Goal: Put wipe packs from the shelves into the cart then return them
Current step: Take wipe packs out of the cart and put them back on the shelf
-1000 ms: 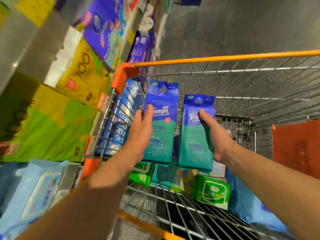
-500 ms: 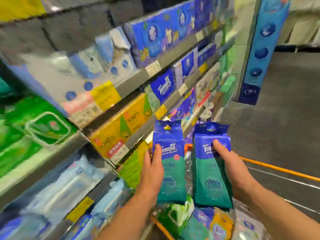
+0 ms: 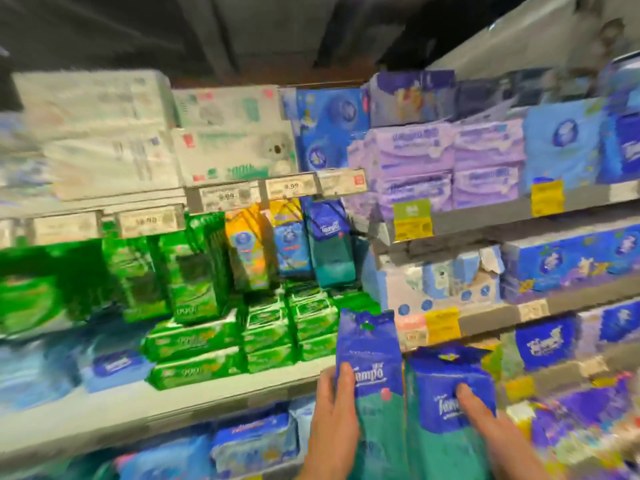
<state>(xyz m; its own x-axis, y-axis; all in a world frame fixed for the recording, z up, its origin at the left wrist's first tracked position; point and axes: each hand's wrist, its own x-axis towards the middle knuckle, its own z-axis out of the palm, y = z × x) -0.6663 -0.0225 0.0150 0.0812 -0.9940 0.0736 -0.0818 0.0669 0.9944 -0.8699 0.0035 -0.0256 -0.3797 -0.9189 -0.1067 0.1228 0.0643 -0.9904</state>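
The person faces the shelves with a wipe pack in each hand, low in the head view. The left hand (image 3: 334, 424) has its grip closed around the left wipe pack (image 3: 372, 372), thumb across the printed front beside the Tempo lettering and the other fingers hidden behind. The right hand (image 3: 485, 420) grasps the right wipe pack (image 3: 446, 396) the same way, thumb pressed on the blue band. The two packs stand upright, just beside each other, in front of the shelf edge (image 3: 214, 396) and below the hanging Tempo packs (image 3: 330, 247) of the same kind.

Each pack is a tall, flat pouch, deep blue on top with a hang-hole tab, teal below. Judging by the creased top corners, the film is soft and gives under the fingers, and it is probably light enough for one hand. The glossy film may be slippery, so a grip around the middle, thumb in front and fingers behind, looks safest; the thin tab would likely bend or tear if pulled.
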